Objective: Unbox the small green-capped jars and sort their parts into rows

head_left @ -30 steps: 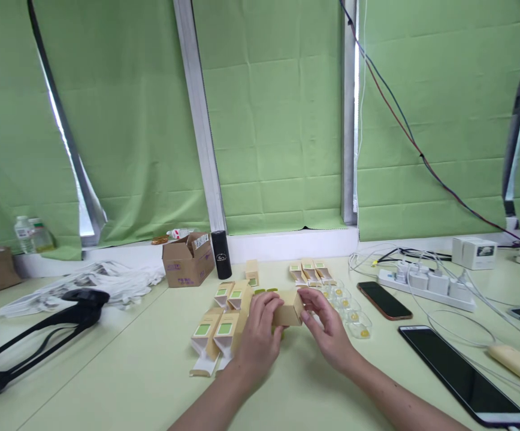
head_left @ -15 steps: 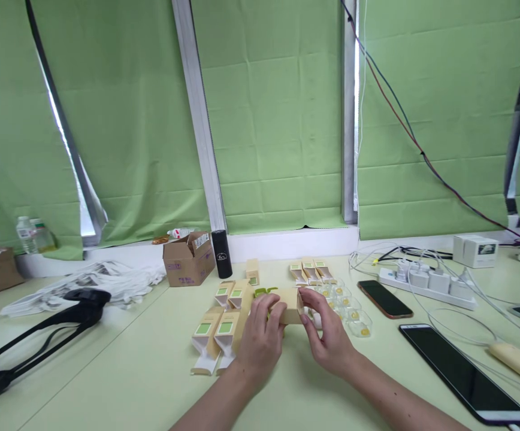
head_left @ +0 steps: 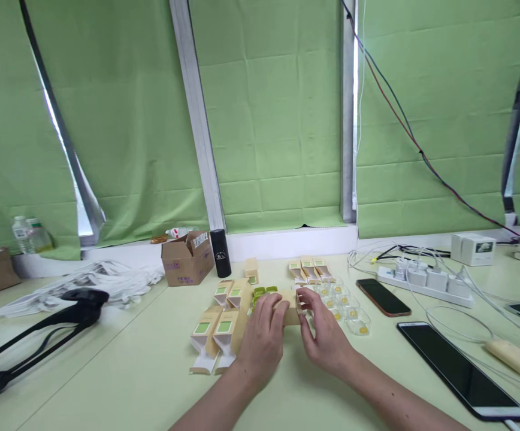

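Note:
Both of my hands hold one small tan carton [head_left: 292, 312] just above the pale green table [head_left: 120, 371]. My left hand [head_left: 262, 341] wraps its left end, fingers curled over the top. My right hand [head_left: 325, 338] pinches the open right end, where something clear shows at the fingertips. Left of my hands lie several tan cartons with green labels [head_left: 217, 326], their flaps open. Right of my hands sits a row of clear plastic cases with yellow pieces inside [head_left: 347, 311]. More small cartons [head_left: 310, 270] stand behind them.
A brown cardboard box [head_left: 187, 258] and a black cylinder [head_left: 220, 252] stand near the window sill. A black padded device [head_left: 39, 329] and white bags [head_left: 84, 278] lie at left. Phones [head_left: 382, 297], a large dark tablet [head_left: 460, 368], a power strip [head_left: 426, 278] and cables fill the right side.
My hands have kept hold of the carton and drawn it slightly nearer and lower; my right fingers have moved round its open right end. The view shifted a little.

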`<state>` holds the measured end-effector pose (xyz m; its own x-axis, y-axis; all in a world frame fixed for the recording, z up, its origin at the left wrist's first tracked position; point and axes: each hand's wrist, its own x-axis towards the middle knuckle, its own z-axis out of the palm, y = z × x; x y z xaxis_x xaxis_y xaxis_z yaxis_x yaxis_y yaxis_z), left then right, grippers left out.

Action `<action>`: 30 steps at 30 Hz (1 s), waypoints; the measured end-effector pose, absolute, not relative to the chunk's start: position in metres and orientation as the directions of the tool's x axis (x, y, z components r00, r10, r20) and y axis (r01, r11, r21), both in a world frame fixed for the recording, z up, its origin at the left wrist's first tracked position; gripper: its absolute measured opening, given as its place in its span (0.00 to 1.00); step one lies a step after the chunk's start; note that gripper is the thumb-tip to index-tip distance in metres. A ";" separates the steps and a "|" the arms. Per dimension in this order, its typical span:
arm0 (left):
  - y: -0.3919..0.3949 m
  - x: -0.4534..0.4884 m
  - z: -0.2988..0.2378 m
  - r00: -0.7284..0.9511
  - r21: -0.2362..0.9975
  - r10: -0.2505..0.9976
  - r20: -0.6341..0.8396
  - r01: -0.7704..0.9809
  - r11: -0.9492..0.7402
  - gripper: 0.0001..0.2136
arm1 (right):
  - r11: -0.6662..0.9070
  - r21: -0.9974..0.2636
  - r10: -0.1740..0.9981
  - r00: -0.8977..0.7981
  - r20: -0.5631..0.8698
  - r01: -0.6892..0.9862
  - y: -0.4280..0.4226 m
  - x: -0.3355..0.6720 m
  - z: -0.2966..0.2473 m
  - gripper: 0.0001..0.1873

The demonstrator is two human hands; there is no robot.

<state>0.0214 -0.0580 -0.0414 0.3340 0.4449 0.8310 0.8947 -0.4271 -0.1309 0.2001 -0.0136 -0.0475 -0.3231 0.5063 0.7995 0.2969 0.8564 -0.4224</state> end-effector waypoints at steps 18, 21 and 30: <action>-0.061 0.024 -0.044 0.251 0.055 0.598 0.761 0.894 -0.445 0.29 | 0.787 -0.507 0.598 -0.233 0.767 0.352 -0.011 0.197 -0.045 0.19; -0.059 0.021 -0.047 0.221 0.124 0.626 0.748 0.880 -0.458 0.29 | 0.764 -0.535 0.627 -0.218 0.748 0.361 -0.011 0.200 -0.043 0.16; -0.059 0.019 -0.045 0.186 0.210 0.594 0.782 0.820 -0.533 0.21 | 0.878 -0.402 0.434 -0.079 0.897 0.258 0.000 0.205 -0.038 0.17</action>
